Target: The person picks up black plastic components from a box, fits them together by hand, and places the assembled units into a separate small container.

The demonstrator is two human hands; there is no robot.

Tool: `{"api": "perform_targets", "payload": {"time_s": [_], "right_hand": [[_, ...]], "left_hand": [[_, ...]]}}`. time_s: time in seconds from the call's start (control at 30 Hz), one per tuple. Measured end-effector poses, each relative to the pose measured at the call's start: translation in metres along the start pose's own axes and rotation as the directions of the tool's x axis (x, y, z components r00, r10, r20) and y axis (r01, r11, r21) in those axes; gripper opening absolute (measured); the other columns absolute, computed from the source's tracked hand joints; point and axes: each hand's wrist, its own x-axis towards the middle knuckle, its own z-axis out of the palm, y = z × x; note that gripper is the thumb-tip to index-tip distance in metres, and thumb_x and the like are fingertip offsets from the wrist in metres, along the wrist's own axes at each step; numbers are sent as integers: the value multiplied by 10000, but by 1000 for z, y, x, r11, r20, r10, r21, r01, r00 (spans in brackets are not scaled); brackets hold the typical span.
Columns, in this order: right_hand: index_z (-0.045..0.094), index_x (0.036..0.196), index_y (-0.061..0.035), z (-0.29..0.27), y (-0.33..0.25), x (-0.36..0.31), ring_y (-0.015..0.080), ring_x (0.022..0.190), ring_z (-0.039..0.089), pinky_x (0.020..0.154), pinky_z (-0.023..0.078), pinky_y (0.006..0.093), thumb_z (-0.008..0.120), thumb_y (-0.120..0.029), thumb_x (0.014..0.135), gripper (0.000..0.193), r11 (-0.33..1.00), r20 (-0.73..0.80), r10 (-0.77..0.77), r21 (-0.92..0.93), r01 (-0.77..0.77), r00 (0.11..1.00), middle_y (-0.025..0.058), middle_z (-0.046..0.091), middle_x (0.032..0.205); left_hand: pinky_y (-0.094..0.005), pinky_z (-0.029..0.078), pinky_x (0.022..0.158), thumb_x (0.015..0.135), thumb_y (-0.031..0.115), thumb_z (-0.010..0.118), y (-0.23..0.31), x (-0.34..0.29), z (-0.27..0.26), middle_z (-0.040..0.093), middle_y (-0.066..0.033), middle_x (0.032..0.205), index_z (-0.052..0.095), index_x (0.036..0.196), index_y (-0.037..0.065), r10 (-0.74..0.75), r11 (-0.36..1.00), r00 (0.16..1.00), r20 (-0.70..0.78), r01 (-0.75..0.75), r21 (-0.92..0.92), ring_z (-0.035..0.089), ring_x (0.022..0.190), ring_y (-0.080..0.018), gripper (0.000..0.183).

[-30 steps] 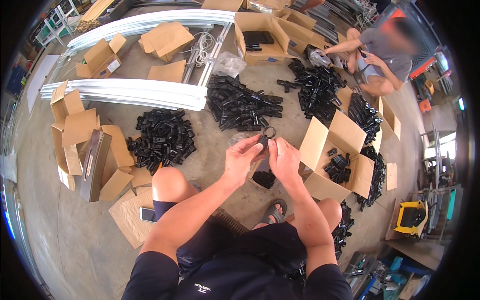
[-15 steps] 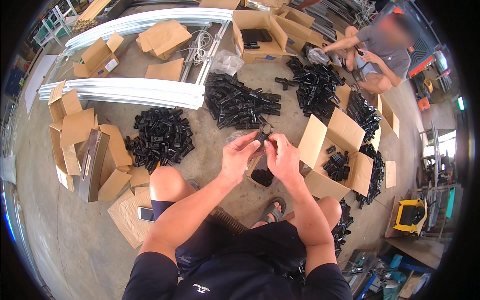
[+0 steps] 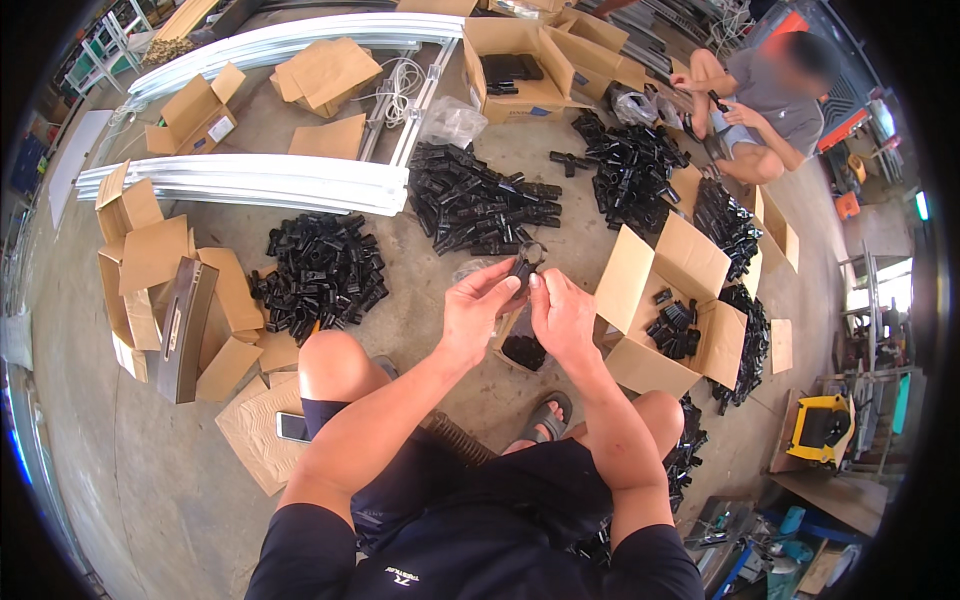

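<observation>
Both my hands are raised in front of my knees, closed on one small black plastic pipe fitting (image 3: 521,270) with a round ring at its far end. My left hand (image 3: 472,312) grips its body between thumb and fingers. The fingertips of my right hand (image 3: 563,312) press against its right side; whether they also pinch a smaller part is hidden. Just below the fitting, between my forearms, stands a small open carton (image 3: 503,355) with small black pieces inside. A clear plastic bag (image 3: 466,270) shows partly behind my left hand.
Black fittings lie in piles at left (image 3: 325,275), far middle (image 3: 480,200) and far right (image 3: 630,180). An open cardboard box (image 3: 690,250) with several fittings stands right. White metal rails (image 3: 250,185) lie far left. A phone (image 3: 293,428) rests by my left knee. A co-worker (image 3: 770,100) sits far right.
My right fingers have shifted slightly along the fitting, and its ring is tilted a little differently. The co-worker's outstretched hand has drawn back from the plastic bag toward their body.
</observation>
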Motion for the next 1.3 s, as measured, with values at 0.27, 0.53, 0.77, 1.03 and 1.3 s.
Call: {"api": "perform_targets", "payload": {"time_s": [0.27, 0.53, 0.77, 1.03, 1.3], "right_hand": [[590, 938, -64, 2, 4, -2, 351, 634, 654, 557, 497, 439, 639, -193, 997, 150, 1000, 16, 20, -10, -20, 1000, 129, 656, 776], [568, 889, -58, -2, 0, 4, 357, 619, 640, 539, 480, 439, 628, -196, 1006, 191, 998, -40, -15, 64, 17, 999, 133, 637, 739], [579, 892, -54, 0, 4, -2, 360, 600, 635, 529, 479, 431, 632, -171, 998, 166, 998, 21, 50, 45, -51, 999, 138, 636, 731], [599, 905, -56, -4, 5, -3, 354, 612, 653, 540, 494, 420, 651, -174, 987, 153, 999, 75, 43, -30, -41, 996, 142, 667, 769], [602, 913, -53, -3, 5, -3, 336, 620, 664, 554, 506, 410, 680, -197, 978, 176, 998, 55, 61, -7, -61, 997, 134, 677, 785]], "left_hand": [[-343, 639, 896, 972, -14, 665, -2, 0, -1, 723, -124, 1156, 648, 1296, -30, -7, 1000, 1000, 26, 7, -4, 721, 993, -185, 325], [-380, 623, 951, 983, -20, 644, 0, 1, -3, 718, -133, 1192, 648, 1297, -28, -12, 1000, 998, 67, 11, 2, 714, 1034, -197, 315], [-388, 620, 958, 982, -33, 637, 0, -1, -1, 714, -139, 1206, 651, 1292, -25, -25, 1000, 998, 55, 25, -10, 709, 1057, -203, 311], [-386, 618, 958, 984, -29, 638, 0, -2, -2, 719, -130, 1188, 651, 1292, -24, -47, 999, 997, 56, 46, 10, 708, 1050, -199, 308], [-380, 610, 974, 984, -25, 640, 0, -1, -2, 717, -150, 1194, 638, 1295, -50, -30, 1000, 997, 67, 30, -1, 710, 1049, -206, 312]]}}
